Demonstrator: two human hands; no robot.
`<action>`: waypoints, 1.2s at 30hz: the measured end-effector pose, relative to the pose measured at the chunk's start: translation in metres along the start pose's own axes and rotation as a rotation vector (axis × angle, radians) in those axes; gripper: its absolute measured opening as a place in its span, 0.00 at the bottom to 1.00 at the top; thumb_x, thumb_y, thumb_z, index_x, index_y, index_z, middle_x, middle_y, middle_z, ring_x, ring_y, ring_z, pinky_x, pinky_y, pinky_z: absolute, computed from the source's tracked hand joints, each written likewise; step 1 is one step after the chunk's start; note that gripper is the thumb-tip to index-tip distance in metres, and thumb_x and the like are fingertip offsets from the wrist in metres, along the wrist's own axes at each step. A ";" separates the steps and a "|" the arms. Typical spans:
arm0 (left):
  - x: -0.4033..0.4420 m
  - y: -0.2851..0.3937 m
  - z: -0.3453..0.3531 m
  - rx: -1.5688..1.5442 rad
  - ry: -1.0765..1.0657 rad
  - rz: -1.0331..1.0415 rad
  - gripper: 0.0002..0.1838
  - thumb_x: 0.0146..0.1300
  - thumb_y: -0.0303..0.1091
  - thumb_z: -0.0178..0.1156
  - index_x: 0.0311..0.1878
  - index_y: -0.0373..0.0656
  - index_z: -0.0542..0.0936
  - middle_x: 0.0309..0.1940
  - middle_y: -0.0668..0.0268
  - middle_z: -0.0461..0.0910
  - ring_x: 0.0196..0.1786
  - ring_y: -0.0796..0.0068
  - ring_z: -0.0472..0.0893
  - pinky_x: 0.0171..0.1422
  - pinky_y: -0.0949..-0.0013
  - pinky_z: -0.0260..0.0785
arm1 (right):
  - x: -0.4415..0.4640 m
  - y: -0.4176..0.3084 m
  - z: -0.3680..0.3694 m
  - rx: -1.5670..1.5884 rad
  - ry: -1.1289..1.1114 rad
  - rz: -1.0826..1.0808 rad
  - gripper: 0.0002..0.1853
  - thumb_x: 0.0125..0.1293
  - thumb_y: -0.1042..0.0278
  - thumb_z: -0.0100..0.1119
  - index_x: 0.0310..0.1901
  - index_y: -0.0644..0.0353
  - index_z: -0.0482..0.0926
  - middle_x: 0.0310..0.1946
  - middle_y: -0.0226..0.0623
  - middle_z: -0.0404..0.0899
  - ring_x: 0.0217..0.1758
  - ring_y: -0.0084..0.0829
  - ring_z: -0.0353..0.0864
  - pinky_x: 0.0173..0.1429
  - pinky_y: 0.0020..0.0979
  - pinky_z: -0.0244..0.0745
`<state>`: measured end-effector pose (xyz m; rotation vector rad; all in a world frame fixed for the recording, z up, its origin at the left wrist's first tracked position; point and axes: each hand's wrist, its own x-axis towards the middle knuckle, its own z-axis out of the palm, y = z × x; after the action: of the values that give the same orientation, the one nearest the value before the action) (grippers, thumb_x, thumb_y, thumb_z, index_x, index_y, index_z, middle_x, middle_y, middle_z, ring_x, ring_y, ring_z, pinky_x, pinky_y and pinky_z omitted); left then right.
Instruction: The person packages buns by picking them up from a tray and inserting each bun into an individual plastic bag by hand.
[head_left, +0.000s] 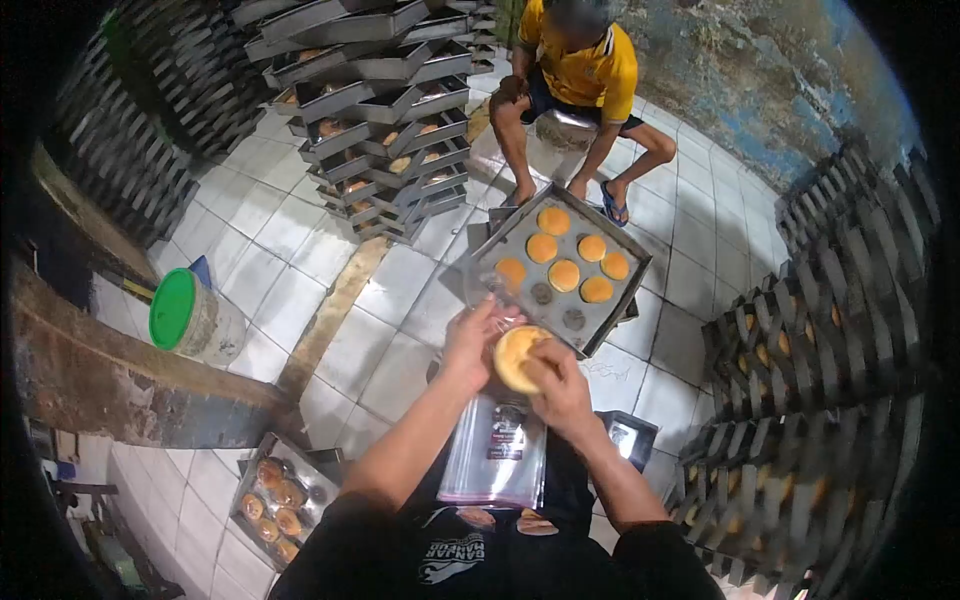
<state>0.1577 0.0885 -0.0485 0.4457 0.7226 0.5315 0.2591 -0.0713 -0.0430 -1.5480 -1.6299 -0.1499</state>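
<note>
In the head view, the left hand (474, 345) holds the open end of a clear bag (487, 296), and the right hand (558, 385) grips a round bun (518, 358) just beside it, near the tray's (625, 310) near left edge. Seven loose buns (564, 275) lie on the tray, most toward its far and right edges. A co-worker (585, 60) sits beyond its far corner. Flat clear bags (490, 460) rest on the wearer's lap.
</note>
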 end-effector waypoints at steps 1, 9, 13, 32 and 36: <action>-0.006 -0.009 0.001 0.050 -0.098 0.113 0.15 0.75 0.42 0.57 0.54 0.40 0.77 0.53 0.58 0.84 0.53 0.65 0.86 0.52 0.61 0.80 | -0.007 0.009 0.003 -0.072 0.071 0.012 0.23 0.48 0.82 0.71 0.49 0.62 0.80 0.56 0.49 0.77 0.57 0.52 0.81 0.60 0.45 0.80; -0.046 0.026 -0.037 -0.188 -0.317 0.016 0.18 0.75 0.41 0.53 0.57 0.38 0.79 0.53 0.57 0.84 0.57 0.62 0.83 0.66 0.59 0.75 | 0.033 -0.078 0.031 0.091 -0.149 0.146 0.27 0.52 0.75 0.70 0.57 0.60 0.77 0.55 0.47 0.81 0.65 0.47 0.78 0.69 0.53 0.65; -0.077 -0.009 -0.027 -0.039 0.007 0.253 0.26 0.80 0.49 0.46 0.70 0.40 0.71 0.66 0.60 0.76 0.67 0.62 0.77 0.72 0.57 0.69 | 0.030 -0.060 0.054 -0.077 -0.206 0.024 0.32 0.57 0.76 0.65 0.66 0.63 0.73 0.66 0.52 0.75 0.76 0.48 0.68 0.83 0.58 0.49; -0.006 0.018 -0.051 0.045 -0.275 0.443 0.39 0.78 0.68 0.31 0.70 0.43 0.70 0.67 0.56 0.75 0.69 0.52 0.74 0.70 0.38 0.69 | 0.067 -0.097 -0.026 0.948 -0.849 0.370 0.07 0.69 0.73 0.66 0.35 0.61 0.77 0.36 0.33 0.80 0.38 0.29 0.78 0.42 0.32 0.73; -0.023 0.037 -0.061 -0.405 -0.109 0.171 0.39 0.77 0.70 0.31 0.70 0.45 0.70 0.65 0.57 0.76 0.68 0.53 0.75 0.68 0.39 0.70 | 0.051 -0.093 -0.014 0.949 -0.401 0.462 0.08 0.65 0.76 0.69 0.34 0.61 0.76 0.37 0.34 0.80 0.36 0.26 0.77 0.42 0.29 0.73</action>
<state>0.0885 0.1155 -0.0571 0.1560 0.4583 0.7891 0.1933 -0.0622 0.0404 -1.1579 -1.2523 1.0852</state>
